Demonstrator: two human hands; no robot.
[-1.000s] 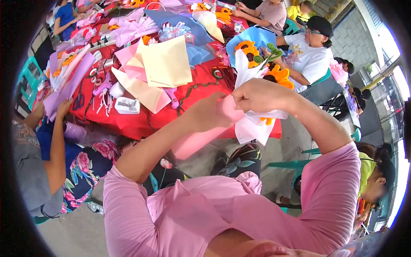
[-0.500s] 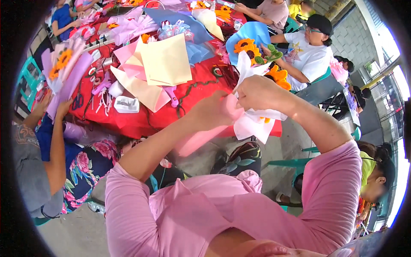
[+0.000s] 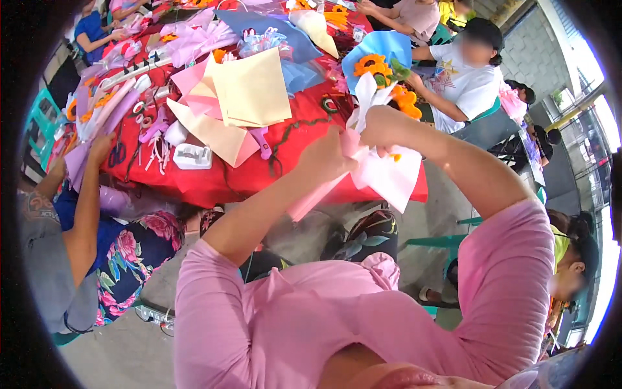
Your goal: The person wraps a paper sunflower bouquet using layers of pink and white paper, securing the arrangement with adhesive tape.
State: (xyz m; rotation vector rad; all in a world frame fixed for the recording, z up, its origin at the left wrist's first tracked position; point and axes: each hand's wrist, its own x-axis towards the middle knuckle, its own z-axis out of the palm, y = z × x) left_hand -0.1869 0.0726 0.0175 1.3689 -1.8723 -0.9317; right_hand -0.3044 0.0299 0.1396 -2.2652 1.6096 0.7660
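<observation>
At the table's front edge my left hand (image 3: 324, 154) is closed on a pink sheet of wrapping paper (image 3: 315, 200), whose loose end hangs below it. Close on its right, my right hand (image 3: 383, 128) is bent over with its fingers pinched at the upper part of the same paper; the fingertips are partly hidden. Under and beyond my hands is a bouquet in white wrapping paper (image 3: 394, 180), with a bit of orange flower (image 3: 396, 157) showing inside. One white flap (image 3: 369, 97) stands up past my right hand.
On the red-covered table (image 3: 194, 187) lie cream paper sheets (image 3: 251, 87), a white tape dispenser (image 3: 192, 156), a purple glue gun (image 3: 261, 142) and scissors (image 3: 117, 154). A co-worker across holds a blue-wrapped bouquet (image 3: 389, 48); another person (image 3: 58, 240) sits at my left.
The pink paper has swung closer to the white bouquet, and its hanging end has moved right and up. My left hand has shifted slightly right. The co-worker's bouquet at left has been lowered.
</observation>
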